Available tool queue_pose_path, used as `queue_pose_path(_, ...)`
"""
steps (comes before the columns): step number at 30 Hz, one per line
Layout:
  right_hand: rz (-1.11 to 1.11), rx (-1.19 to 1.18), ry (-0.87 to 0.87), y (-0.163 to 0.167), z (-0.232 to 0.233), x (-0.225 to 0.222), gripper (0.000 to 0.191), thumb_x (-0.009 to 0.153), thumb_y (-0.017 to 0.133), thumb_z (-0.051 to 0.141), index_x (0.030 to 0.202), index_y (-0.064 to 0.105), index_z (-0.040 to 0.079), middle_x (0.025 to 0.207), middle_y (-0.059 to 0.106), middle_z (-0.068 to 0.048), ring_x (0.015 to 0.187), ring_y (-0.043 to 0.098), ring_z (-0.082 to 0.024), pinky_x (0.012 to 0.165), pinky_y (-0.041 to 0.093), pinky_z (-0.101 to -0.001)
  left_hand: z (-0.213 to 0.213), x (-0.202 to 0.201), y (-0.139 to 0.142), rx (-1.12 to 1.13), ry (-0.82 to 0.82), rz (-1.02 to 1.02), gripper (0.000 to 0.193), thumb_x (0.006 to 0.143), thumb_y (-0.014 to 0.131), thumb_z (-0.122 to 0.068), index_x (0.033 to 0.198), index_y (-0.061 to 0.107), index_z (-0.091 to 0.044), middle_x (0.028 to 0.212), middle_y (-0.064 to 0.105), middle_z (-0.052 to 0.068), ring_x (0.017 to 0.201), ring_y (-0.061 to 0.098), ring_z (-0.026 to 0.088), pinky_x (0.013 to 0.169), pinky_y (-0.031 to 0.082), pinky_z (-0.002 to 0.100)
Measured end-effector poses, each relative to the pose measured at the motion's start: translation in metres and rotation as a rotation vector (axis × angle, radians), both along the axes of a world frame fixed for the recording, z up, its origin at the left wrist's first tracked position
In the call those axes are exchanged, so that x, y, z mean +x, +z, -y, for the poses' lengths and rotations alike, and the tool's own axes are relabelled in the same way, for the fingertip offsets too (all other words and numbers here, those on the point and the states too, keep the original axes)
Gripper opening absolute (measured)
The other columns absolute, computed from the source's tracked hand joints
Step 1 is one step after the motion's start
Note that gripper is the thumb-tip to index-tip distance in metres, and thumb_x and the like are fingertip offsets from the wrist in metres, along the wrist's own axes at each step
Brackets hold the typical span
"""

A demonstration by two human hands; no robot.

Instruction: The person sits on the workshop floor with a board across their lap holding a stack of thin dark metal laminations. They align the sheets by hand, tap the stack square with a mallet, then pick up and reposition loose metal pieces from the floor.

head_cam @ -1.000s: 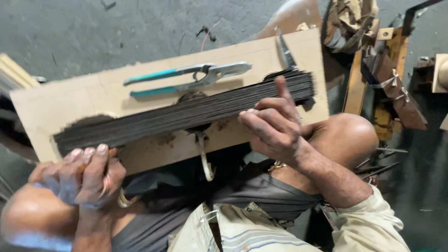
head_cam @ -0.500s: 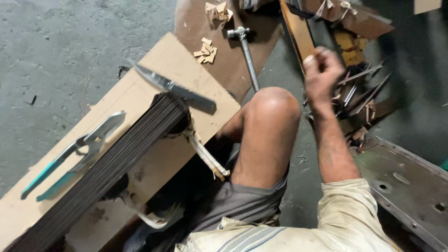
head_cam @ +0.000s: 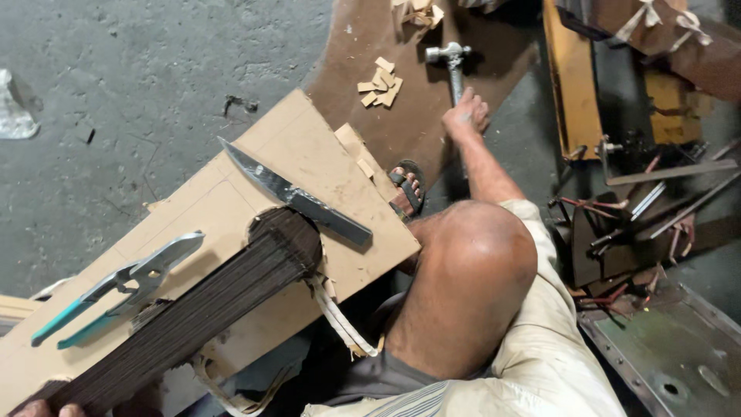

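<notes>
Our right hand (head_cam: 465, 116) reaches out, fingers closed around the handle of a steel-headed hammer (head_cam: 451, 62) lying on a brown curved board (head_cam: 401, 131) on the floor. Our left hand (head_cam: 42, 408) shows only fingertips at the bottom edge, touching a dark stack of thin sheets (head_cam: 201, 309); we cannot tell its grip. On the tan cardboard sheet (head_cam: 301, 147): one long-bladed steel knife (head_cam: 297, 199), one pair of teal-handled snips (head_cam: 116, 287).

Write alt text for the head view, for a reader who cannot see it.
A seated person's right hand grips a hammer lying on the floor. A cardboard sheet beside the bare knee carries a knife, teal-handled snips and a dark stacked bundle.
</notes>
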State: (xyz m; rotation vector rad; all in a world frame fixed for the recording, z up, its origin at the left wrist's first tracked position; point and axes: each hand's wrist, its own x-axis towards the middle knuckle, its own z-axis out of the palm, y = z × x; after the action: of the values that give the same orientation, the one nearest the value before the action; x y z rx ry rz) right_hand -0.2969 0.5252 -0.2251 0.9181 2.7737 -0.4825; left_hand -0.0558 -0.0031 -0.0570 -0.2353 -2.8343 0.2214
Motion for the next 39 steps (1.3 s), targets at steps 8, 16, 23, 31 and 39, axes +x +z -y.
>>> queue_pose_path(8,0.296,-0.292,0.050,0.038,0.032,0.015,0.035,0.075,0.071,0.029,0.103,0.073,0.008,0.102,0.070,-0.016,0.097,0.068,-0.033,0.088,0.055,-0.0477,0.004,0.017,0.005,0.145,-0.177,-0.100,0.056,0.091,0.065,-0.028,0.139,0.049,-0.006,0.141,0.053,0.030,0.123,0.054,0.051,0.104,0.040,0.066)
queue_pose_path(16,-0.315,-0.534,0.194,0.136,-0.003,0.134,0.029,0.089,0.066,0.012,0.116,0.062,0.002,0.099,0.066,-0.013,0.086,0.066,-0.025,0.086,0.060,-0.0453,0.020,0.046,-0.005,0.263,-0.065,-0.227,0.048,0.108,0.065,-0.023,0.152,0.053,-0.010,0.157,0.054,0.017,0.148,0.048,0.037,0.123,0.027,0.060)
queue_pose_path(23,-0.522,-1.246,0.441,0.292,-0.007,0.200,0.022,0.100,0.057,0.005,0.120,0.056,-0.003,0.090,0.065,-0.012,0.077,0.065,-0.020,0.086,0.065,-0.0452,0.026,0.065,0.013,0.320,0.016,-0.089,0.070,0.089,0.062,-0.007,0.159,0.050,-0.005,0.166,0.044,0.023,0.156,0.036,0.041,0.129,0.018,0.063)
queue_pose_path(31,-0.002,-0.742,0.968,0.300,0.178,0.218,0.035,0.100,0.059,0.027,0.118,0.063,-0.002,0.073,0.065,-0.010,0.060,0.058,-0.016,0.055,0.050,-0.0314,0.041,0.063,0.010,0.404,-0.002,-0.144,0.075,0.086,0.067,-0.015,0.158,0.051,-0.003,0.164,0.044,0.018,0.155,0.035,0.036,0.129,0.018,0.058)
queue_pose_path(39,0.159,-0.971,1.128,0.342,0.269,0.226,0.042,0.108,0.045,0.041,0.123,0.055,0.003,0.083,0.062,0.001,0.065,0.060,-0.007,0.056,0.055,-0.0219,0.045,0.061,0.007,0.431,0.002,-0.304,0.055,0.101,0.062,-0.008,0.155,0.055,-0.004,0.161,0.049,0.014,0.153,0.040,0.031,0.130,0.018,0.052)
